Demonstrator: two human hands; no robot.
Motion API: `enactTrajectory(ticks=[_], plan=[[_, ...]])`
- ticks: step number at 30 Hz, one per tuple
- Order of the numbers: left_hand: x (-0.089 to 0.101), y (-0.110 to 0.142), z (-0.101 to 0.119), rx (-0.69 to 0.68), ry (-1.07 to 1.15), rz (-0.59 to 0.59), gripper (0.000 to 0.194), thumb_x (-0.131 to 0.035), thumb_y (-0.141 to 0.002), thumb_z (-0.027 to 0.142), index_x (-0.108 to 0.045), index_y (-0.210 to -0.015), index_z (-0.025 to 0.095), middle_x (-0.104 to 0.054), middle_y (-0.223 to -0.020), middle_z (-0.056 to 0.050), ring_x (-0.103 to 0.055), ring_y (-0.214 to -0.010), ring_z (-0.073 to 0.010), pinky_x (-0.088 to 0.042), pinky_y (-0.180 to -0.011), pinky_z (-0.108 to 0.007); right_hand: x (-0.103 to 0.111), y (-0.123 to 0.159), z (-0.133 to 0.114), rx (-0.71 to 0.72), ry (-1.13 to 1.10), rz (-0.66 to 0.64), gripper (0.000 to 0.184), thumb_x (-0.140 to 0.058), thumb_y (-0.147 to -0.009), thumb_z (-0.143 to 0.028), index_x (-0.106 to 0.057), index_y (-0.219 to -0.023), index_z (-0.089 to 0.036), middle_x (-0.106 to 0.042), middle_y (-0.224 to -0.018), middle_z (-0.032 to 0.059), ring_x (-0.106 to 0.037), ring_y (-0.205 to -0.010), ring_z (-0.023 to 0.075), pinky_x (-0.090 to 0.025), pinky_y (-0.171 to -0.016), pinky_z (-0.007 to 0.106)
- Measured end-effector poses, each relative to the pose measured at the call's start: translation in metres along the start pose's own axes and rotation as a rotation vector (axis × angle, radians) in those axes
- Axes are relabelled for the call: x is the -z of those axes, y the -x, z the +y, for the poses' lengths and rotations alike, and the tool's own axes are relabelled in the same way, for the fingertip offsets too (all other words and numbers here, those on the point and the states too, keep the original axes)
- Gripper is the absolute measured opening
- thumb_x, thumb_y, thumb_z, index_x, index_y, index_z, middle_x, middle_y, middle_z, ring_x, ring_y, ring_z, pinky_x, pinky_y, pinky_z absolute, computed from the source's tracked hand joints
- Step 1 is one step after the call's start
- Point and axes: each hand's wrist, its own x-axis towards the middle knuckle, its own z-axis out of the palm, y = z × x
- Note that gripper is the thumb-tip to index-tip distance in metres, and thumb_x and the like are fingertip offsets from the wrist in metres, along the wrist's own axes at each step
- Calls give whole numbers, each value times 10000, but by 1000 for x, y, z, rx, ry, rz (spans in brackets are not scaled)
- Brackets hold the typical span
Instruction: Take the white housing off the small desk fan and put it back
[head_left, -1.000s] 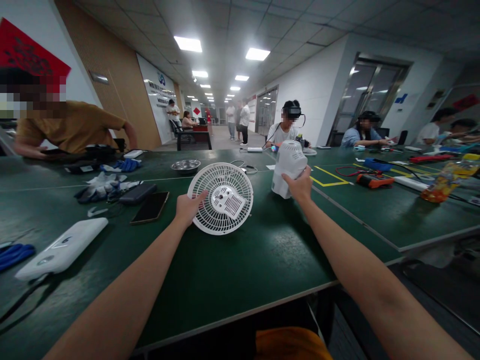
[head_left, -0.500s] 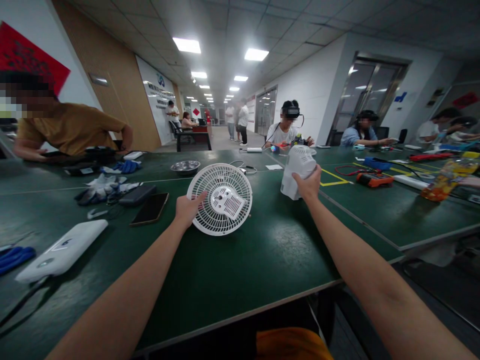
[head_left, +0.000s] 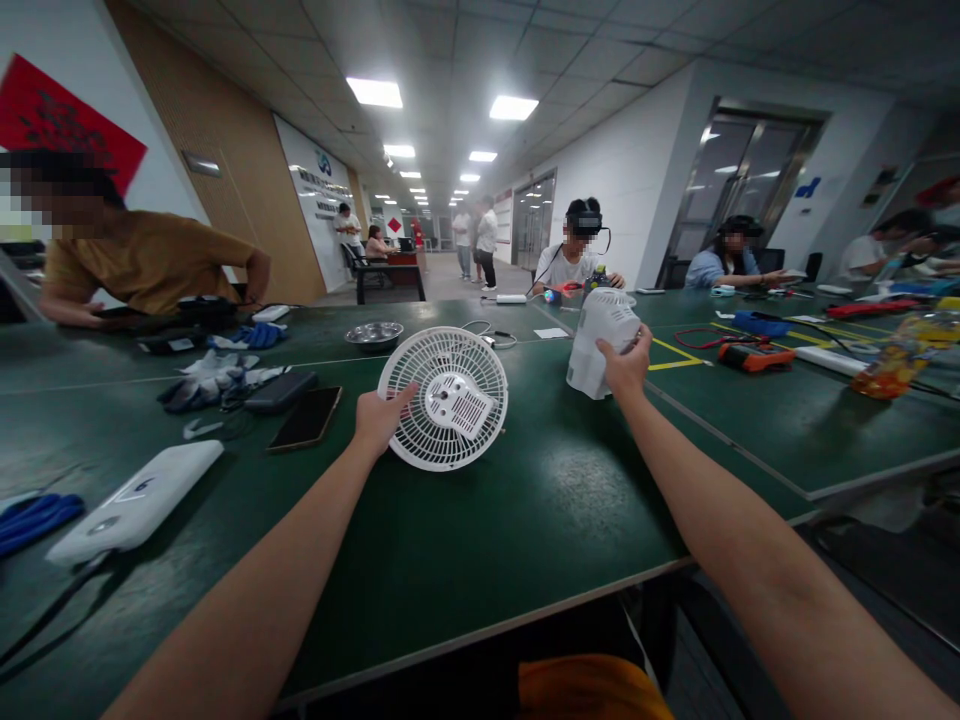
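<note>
My left hand (head_left: 382,415) grips the left rim of a round white fan head (head_left: 469,405), thumb on the grille and the other fingers hidden behind it. The fan head is tilted, its vented motor cover facing me, its lower edge at or close to the green table (head_left: 480,560). To the right, my right hand (head_left: 628,362) is closed around the side of a white plastic fan base (head_left: 598,335) with slots near its top. The base is slightly tilted, apart from the fan head; whether it touches the table I cannot tell.
On the left lie a phone (head_left: 305,418), a white power bank (head_left: 139,500), a dark case (head_left: 281,391) and gloves (head_left: 206,378). A metal bowl (head_left: 373,335) stands behind the fan head. At right are an orange multimeter (head_left: 756,357) and a bottle (head_left: 889,365). Several people sit around.
The white base in my right hand has tilted a little and shifted slightly right. My left hand and the fan head keep nearly the same pose; the whole view has shifted slightly.
</note>
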Motion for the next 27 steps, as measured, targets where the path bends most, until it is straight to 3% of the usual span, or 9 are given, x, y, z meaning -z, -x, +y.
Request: enactTrajectory(ticks=[13, 27], plan=[[-2, -1, 0, -15, -28, 27, 215, -763, -709, 295, -713, -806, 110, -733, -741, -111, -700, -644, -227, -575, -647, -369, 7, 5, -17, -24, 14, -7, 756, -680, -662, -374, -370, -1332, -211, -505, -1296, 115, -486, -1166, 301, -391, -963, 459], [0, -2, -3, -33, -26, 3, 218, -761, -724, 302, -717, -843, 125, -734, -781, -118, -710, -689, -245, -582, -646, -379, 4, 4, -9, -1, 126, 65, 781, -726, -624, -490, -420, -1278, -193, -571, -1093, 97, -534, -1009, 291, -403, -915, 474]])
